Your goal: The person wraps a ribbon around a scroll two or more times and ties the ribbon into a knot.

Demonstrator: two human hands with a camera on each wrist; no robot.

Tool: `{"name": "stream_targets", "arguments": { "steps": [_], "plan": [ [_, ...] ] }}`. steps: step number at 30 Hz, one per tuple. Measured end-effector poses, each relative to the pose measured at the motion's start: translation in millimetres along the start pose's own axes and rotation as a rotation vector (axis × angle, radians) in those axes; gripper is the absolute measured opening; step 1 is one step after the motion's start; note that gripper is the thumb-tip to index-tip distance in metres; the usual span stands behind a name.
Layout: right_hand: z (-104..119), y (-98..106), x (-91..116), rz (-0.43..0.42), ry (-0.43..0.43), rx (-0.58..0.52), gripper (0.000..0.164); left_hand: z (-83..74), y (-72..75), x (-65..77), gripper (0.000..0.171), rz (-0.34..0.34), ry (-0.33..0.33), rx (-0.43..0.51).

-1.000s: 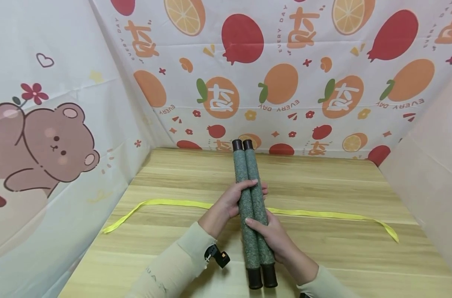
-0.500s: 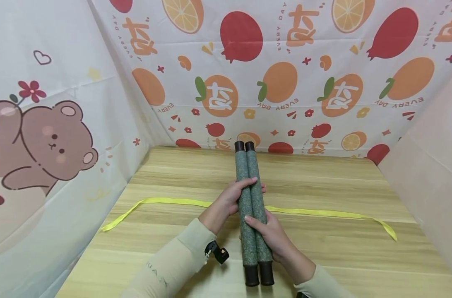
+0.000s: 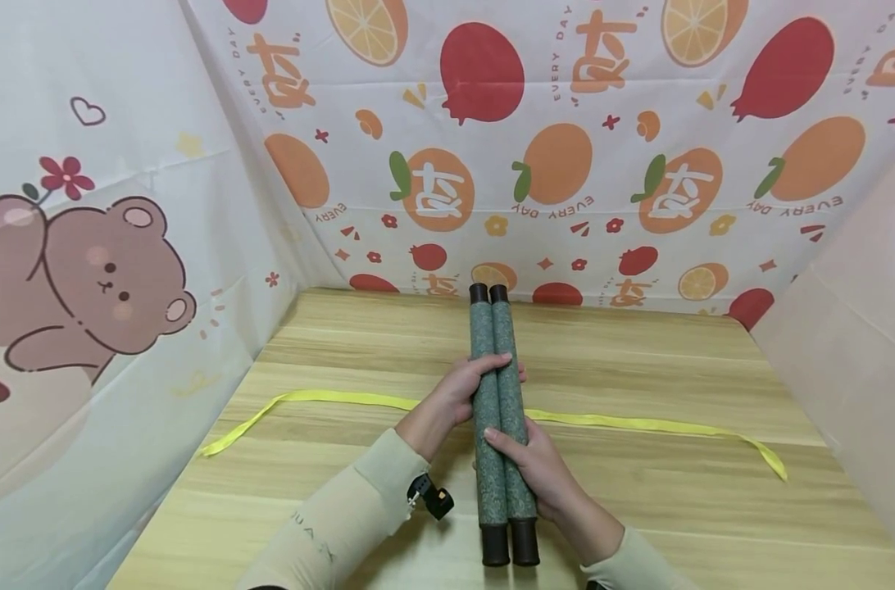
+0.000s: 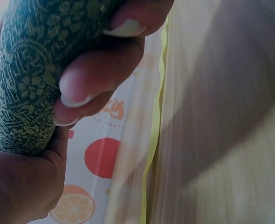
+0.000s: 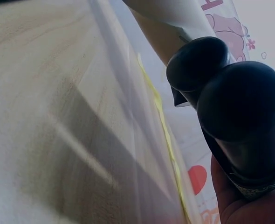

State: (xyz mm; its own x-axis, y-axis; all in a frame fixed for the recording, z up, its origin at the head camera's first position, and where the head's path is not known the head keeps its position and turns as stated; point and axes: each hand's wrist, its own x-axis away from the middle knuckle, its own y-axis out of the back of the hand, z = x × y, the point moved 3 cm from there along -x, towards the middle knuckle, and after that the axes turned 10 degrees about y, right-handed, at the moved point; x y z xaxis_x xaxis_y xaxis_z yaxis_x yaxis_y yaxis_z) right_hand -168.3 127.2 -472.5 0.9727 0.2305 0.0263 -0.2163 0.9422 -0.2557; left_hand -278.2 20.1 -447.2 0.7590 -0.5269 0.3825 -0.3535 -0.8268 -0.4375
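Observation:
A rolled-up scroll [image 3: 501, 471] is held above the table, its two rolls side by side and pointing away from me. It has green patterned cloth and dark brown end knobs. My left hand [image 3: 462, 389] grips both rolls around the middle, thumb across the top. Lower down, my right hand [image 3: 543, 463] grips them from the right side, thumb on top. In the left wrist view, curled fingers [image 4: 93, 77] press the green cloth [image 4: 28, 79]. The right wrist view shows the near end knobs [image 5: 242, 100] close up. A yellow ribbon [image 3: 632, 422] lies underneath, its middle hidden.
The ribbon stretches across a wood-grain table [image 3: 676, 508] from left to right. A fruit-print cloth [image 3: 624, 90] hangs at the back edge, and a bear-print cloth [image 3: 197, 197] hangs on the left. A small black device [image 3: 433, 498] sits at the left wrist.
The scroll has turned slightly, its far end shifting right and its near end left. Both hands keep their grip, and the ribbon lies as before.

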Motion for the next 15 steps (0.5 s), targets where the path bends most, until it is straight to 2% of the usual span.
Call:
{"name": "stream_targets", "arguments": {
  "steps": [4, 9, 15],
  "plan": [
    [-3, 1, 0, -0.012, 0.001, 0.005, 0.056, 0.5, 1.7, -1.9, 0.043, -0.034, 0.007, -0.01],
    [-5, 1, -1, -0.032, 0.003, 0.023, 0.055, 0.4, 5.8, -2.9, 0.042, -0.112, 0.027, -0.023],
    [-7, 2, -2, -0.049, -0.005, 0.038, 0.057, -1.1, 10.7, -5.3, 0.044, -0.128, 0.031, -0.043]
  ]
}}
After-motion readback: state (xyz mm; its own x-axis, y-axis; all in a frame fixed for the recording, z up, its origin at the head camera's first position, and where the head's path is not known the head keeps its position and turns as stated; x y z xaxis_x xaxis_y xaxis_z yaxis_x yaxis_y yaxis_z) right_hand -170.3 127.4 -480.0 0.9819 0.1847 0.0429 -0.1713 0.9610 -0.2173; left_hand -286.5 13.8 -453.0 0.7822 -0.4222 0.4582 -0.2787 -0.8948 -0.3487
